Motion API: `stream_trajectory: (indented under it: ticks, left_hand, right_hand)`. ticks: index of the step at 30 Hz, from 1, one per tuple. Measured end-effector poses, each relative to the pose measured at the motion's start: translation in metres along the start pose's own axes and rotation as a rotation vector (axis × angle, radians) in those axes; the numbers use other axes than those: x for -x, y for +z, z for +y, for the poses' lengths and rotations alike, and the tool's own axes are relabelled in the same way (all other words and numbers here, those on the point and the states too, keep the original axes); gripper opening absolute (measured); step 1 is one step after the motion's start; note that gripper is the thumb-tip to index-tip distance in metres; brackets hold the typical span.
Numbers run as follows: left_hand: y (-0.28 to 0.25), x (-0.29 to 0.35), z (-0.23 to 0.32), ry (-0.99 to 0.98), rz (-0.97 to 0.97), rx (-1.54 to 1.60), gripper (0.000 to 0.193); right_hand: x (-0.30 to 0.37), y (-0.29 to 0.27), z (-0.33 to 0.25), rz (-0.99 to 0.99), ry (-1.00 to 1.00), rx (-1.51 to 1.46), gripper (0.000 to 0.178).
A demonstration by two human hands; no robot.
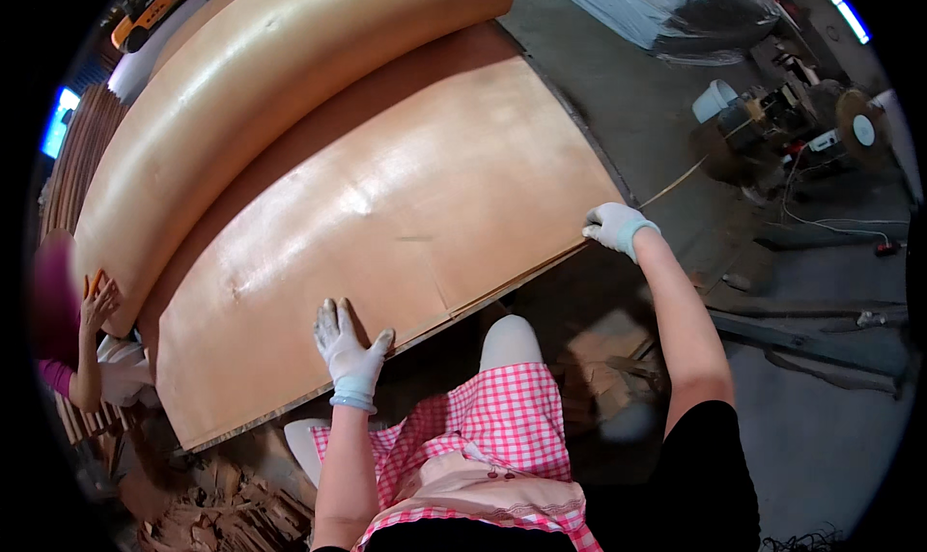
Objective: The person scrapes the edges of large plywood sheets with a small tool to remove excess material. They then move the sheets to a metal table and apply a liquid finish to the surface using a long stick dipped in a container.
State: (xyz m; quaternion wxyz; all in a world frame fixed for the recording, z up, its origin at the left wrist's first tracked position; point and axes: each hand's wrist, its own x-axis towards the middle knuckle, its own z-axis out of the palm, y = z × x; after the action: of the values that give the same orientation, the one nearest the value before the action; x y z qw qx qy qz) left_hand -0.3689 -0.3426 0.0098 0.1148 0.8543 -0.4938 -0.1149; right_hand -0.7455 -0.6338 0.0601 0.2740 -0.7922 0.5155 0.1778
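A wide, pale brown wood veneer sheet [386, 253] lies in front of me, its surface glossy, with a small crack or seam near its front edge. My left hand [346, 351], in a whitish glove with darkened fingertips, rests on the sheet near that edge, fingers spread. At the sheet's near right corner, my gloved right hand [614, 228] has its fingers closed on the edge; the fingertips are partly hidden. A narrow strip [521, 277] runs along the front edge toward that hand. Beyond the right hand, a thin pale strip [676, 183] sticks out.
A large curled roll of veneer [261, 79] stands behind the sheet. At the left, another person's hand [97, 306] with an orange item is beside the roll. Wood scraps [232, 513] lie below left. A machine with a wheel [855, 127] and white bucket [713, 100] stand right.
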Motion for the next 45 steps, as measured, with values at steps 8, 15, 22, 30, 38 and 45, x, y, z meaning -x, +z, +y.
stream_trajectory:
  ticks: [8, 15, 22, 30, 38, 45]
  left_hand:
    - [0.0, 0.002, 0.002, 0.018, 0.02, -0.018, 0.093]
    - [0.001, 0.001, 0.003, 0.024, 0.008, -0.014, 0.093]
    - [-0.001, 0.003, 0.002, 0.022, 0.003, -0.011, 0.094]
    - [-0.001, 0.004, 0.004, 0.025, 0.015, -0.011, 0.094]
    - [-0.001, 0.006, 0.006, 0.019, 0.031, -0.007, 0.09]
    - [-0.005, 0.02, 0.003, 0.172, 0.346, 0.217, 0.056]
  right_hand:
    - [0.008, -0.018, 0.066, 0.136, 0.01, 0.031, 0.026]
    - [0.002, -0.011, 0.081, 0.303, 0.154, 0.182, 0.021]
    - [-0.01, 0.004, 0.091, 0.356, 0.268, 0.163, 0.024]
    - [-0.019, 0.037, 0.097, 0.57, 0.473, -0.093, 0.031]
    - [0.003, 0.065, 0.105, 0.97, 0.514, -0.321, 0.031]
    - [0.043, 0.096, -0.013, 0.921, -0.012, -0.56, 0.026]
